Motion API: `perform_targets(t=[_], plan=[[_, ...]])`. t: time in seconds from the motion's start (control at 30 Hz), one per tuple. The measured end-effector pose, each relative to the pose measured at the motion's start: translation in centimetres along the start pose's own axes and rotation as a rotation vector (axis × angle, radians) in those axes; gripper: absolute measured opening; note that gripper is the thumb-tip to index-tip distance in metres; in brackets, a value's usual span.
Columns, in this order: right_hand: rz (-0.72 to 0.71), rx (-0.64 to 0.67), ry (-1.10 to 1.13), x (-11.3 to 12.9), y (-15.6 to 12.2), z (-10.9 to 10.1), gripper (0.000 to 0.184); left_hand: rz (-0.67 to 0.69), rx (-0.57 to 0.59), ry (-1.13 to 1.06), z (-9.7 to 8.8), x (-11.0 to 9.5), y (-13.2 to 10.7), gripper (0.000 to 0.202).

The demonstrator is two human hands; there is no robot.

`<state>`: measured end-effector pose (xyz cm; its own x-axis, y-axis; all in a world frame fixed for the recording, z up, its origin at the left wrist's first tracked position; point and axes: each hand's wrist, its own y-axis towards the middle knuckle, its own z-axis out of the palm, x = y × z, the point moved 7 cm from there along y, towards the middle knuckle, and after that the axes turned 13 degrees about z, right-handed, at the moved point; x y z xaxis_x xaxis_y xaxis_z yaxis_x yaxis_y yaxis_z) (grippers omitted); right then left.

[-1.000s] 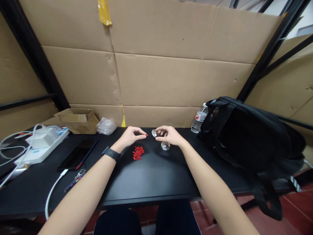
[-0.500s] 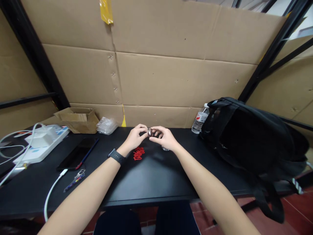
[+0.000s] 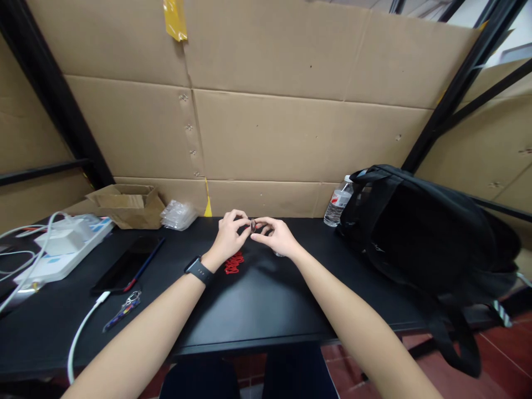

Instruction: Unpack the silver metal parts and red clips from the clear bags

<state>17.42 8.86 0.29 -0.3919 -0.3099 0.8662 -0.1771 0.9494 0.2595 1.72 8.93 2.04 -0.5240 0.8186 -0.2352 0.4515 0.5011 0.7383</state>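
Head view, only one: both hands meet over the bench [image 3: 266, 318], nearer its far edge than its near edge, about midway along. Right hand [image 3: 277, 238] is clamped on a small shiny metal piece [image 3: 253, 225], thumb below, fingers above. Left hand [image 3: 229, 237] has its fingertips up against the same piece, thumb and index a little apart; can't tell if they grip it or something tiny on it. Pile of red bits [image 3: 233, 264] lies on the bench just nearer the near edge than left hand, partly covered by it. Second metal piece [image 3: 279, 254] sits below right hand, mostly hidden. Watch [image 3: 199, 270] on left wrist. Toward the bench's left end: phone [image 3: 127, 266] with white cable [image 3: 85, 327], key ring [image 3: 123, 310] nearer the near edge, power strip [image 3: 64, 257] by the far left corner. Along the far edge: brown box [image 3: 137, 217], clear plastic bags [image 3: 178, 216], bottle [image 3: 337, 206] beside black backpack [image 3: 428, 244], which fills the right end
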Motion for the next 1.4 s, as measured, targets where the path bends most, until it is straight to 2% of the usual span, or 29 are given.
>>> perform_targets(t=[0.1, 0.27, 0.47, 0.57, 0.77, 1.0, 1.13, 1.4], plan=[[0.033, -0.010, -0.026, -0.3, 0.2, -0.5, 0.050, 0.047, -0.004, 0.091, -0.4, -0.6, 0.1, 0.015], [0.002, -0.001, -0.056, -0.3, 0.6, -1.4, 0.028, 0.082, -0.014, 0.135, -0.8, -1.1, 0.2, 0.011], [-0.017, 0.032, -0.118, 0.0, 0.5, -0.6, 0.013, 0.131, 0.041, 0.134, -0.2, -1.6, 0.0, 0.012], [-0.041, 0.032, -0.199, 0.2, 0.3, -0.2, 0.011, 0.142, 0.076, 0.123, -0.3, -1.4, 0.2, 0.015], [-0.175, 0.000, -0.489, 0.2, -0.2, -0.7, 0.011, 0.064, 0.049, 0.070, -1.7, -0.2, 0.5, 0.022], [-0.239, 0.028, -0.505, 1.0, -0.6, -0.7, 0.009, 0.117, 0.223, 0.014, 1.5, -1.5, -0.5, 0.027], [-0.278, -0.009, -0.448, 1.9, -0.8, -0.9, 0.009, 0.056, 0.287, 0.009, 2.8, -1.1, -1.0, 0.025], [-0.234, -0.008, -0.369, 1.8, -0.7, -0.7, 0.009, 0.003, 0.238, 0.015, 1.7, -0.3, -0.4, 0.016]])
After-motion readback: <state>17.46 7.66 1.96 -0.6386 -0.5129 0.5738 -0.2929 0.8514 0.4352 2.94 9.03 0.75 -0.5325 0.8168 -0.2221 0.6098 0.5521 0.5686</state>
